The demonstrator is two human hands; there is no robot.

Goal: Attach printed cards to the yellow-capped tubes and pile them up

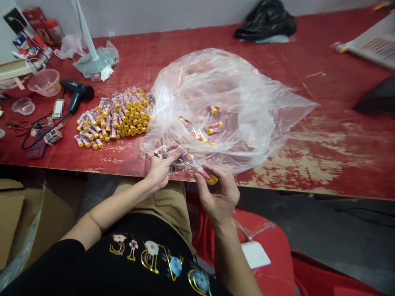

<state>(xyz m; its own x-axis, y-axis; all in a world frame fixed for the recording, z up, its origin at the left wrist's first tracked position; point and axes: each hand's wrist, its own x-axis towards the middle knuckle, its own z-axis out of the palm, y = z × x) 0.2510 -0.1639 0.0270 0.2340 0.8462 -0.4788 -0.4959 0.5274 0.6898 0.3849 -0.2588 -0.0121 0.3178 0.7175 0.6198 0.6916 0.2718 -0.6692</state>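
My left hand is closed on several small printed plastic sleeves at the table's front edge. One clear printed sleeve stretches from its thumb toward my right hand. Between the thumb and fingers of that right hand is a small tube with a yellow cap, its cap toward me. Whether the tube's far end is inside the sleeve I cannot tell. Just beyond both hands lies a large clear plastic bag, holding several loose yellow-capped tubes.
Left of the bag is a stacked pile of yellow-capped tubes. Further left are a hair dryer, pliers, a pink basket and a lamp stand. A black bag lies at the back; a red chair stands below.
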